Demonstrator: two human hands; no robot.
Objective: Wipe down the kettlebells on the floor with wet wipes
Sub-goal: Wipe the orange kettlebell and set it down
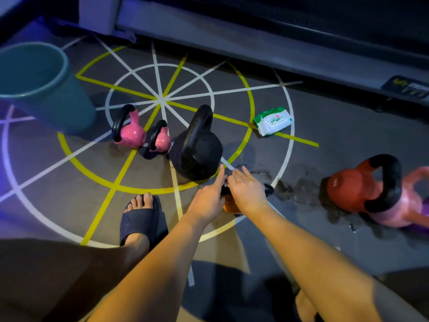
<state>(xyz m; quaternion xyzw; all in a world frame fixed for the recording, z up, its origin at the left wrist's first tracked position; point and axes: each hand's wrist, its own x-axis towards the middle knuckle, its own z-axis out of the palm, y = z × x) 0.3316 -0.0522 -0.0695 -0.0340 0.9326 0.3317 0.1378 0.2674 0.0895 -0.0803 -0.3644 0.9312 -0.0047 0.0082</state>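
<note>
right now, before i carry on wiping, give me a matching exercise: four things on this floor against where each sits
Things
1. teal plastic bucket
2. white and green wet wipes pack
3. large black kettlebell
4. red kettlebell with black handle

Places
A. right side, beside the wet patch
B. far left
C. middle, beside two small pink kettlebells
D. on a yellow line, up-right of the black kettlebell

Pairs: 1-B, 2-D, 3-C, 4-A
</note>
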